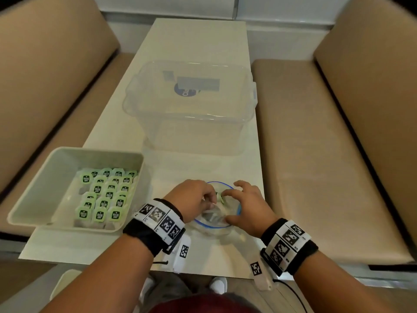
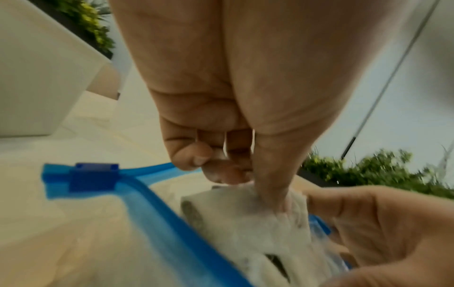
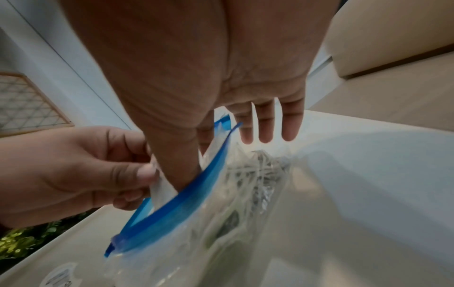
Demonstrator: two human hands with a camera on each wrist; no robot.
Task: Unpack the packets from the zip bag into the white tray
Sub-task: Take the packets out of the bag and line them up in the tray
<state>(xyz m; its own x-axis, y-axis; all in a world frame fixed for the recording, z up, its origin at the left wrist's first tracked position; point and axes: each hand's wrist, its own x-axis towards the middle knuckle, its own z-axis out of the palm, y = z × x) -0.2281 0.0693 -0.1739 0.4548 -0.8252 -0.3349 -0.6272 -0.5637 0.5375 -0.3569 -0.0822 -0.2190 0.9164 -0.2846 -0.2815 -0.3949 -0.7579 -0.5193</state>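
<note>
1. The zip bag (image 1: 216, 219) stood on the near part of the pale bench (image 1: 198, 41), its blue-rimmed mouth open and facing up, between the two hands.
2. The left hand (image 1: 191, 199) reached into the bag's mouth from the left. In the left wrist view its thumb and curled fingers (image 2: 196, 155) pinched the top of a white packet (image 2: 245, 217) that sat partly inside the bag.
3. The right hand (image 1: 246, 208) held the right side of the bag's mouth. In the right wrist view its thumb was tucked inside the blue zip strip (image 3: 186, 200), a forefinger lay behind the strip, and the other fingers (image 3: 265, 124) hung nearly straight above the bag, clear of it.
4. More packets showed through the clear plastic lower in the bag; their number could not be told.
5. The white tray (image 1: 33, 199) sat on the near left of the bench, well apart from the bag. Rows of packets with green tags (image 1: 103, 195) filled its right part.
6. A clear plastic box (image 1: 191, 109) stood farther back on the bench, behind the bag.
7. Tan cushioned seats (image 1: 338, 154) ran along both sides of the bench.
</note>
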